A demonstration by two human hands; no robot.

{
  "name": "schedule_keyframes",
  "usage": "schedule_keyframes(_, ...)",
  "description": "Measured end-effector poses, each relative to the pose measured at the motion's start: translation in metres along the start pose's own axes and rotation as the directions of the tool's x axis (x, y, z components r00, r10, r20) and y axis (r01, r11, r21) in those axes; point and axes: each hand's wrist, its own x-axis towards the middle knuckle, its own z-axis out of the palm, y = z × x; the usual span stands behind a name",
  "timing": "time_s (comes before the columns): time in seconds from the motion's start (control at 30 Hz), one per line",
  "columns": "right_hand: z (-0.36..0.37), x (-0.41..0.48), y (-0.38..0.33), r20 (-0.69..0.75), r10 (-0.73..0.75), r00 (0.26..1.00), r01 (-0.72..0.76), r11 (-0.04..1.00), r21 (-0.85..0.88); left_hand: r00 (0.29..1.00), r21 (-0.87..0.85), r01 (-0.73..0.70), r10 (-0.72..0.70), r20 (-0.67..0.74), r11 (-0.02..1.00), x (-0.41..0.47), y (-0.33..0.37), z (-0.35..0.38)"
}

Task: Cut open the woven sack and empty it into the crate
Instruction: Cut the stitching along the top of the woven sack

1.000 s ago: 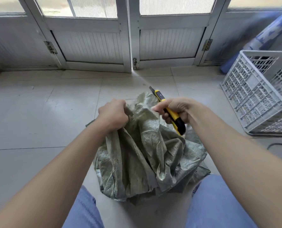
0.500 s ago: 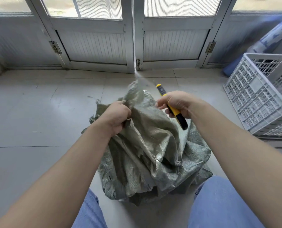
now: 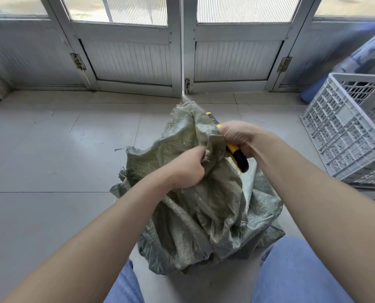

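Head view: crumpled green woven sack (image 3: 204,204), cutting step; left hand (image 3: 187,169) clenched on its fabric, right hand (image 3: 239,136) grasping yellow-black utility knife (image 3: 237,156); next, blade into taut fabric.

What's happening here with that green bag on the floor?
A person is crouched over a green woven sack on the tiled floor. The left hand bunches the fabric near its frayed top, while the right hand grips a yellow utility knife against it. The white plastic crate waits off to the right; nothing has been tipped toward it yet.
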Motion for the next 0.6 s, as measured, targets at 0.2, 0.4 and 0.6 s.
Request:
schedule_keyframes(0.2, -0.017, 0.003, 0.002, -0.206, -0.157, 0.966, 0.115, 0.973, -0.202, 0.932, -0.231, -0.075, -0.015, -0.362, 0.97, -0.004, 0.008, -0.022)
schedule_keyframes(0.4, -0.009, -0.014, -0.011, 0.039, -0.208, 0.977, 0.206, 0.888, -0.411, 0.822, -0.41, 0.139, -0.336, -0.46, 0.901, 0.024, -0.001, -0.053)
schedule_keyframes(0.6, -0.011, -0.009, -0.004, -0.057, -0.13, 0.99, 0.102, 0.929, -0.356, 0.922, -0.508, 0.305, -0.383, -0.055, 0.806, 0.021, -0.013, -0.05)
